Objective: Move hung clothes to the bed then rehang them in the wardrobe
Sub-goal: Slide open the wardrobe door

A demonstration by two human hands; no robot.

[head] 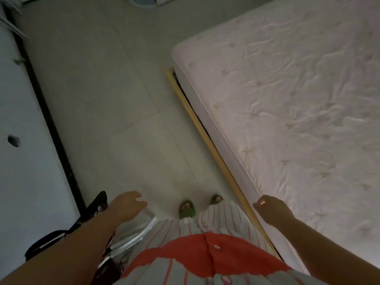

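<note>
The bed [298,99], with a pale pink quilted mattress and a wooden frame rail [197,120], fills the right side. A white wardrobe door [30,171] with a black edge and a dark knob [14,140] runs down the left. My left hand [127,204] hangs over the floor, its fingers loosely curled and holding nothing. At the near edge of the mattress hovers my right hand [271,208], relaxed and empty. No hung clothes or hangers are in view.
Pale floor tiles [115,99] stretch between wardrobe and bed. A black bag with straps [51,239] and a clear curved plastic object [141,229] lie under my left arm. My feet in green slippers [186,208] stand close to the bed rail.
</note>
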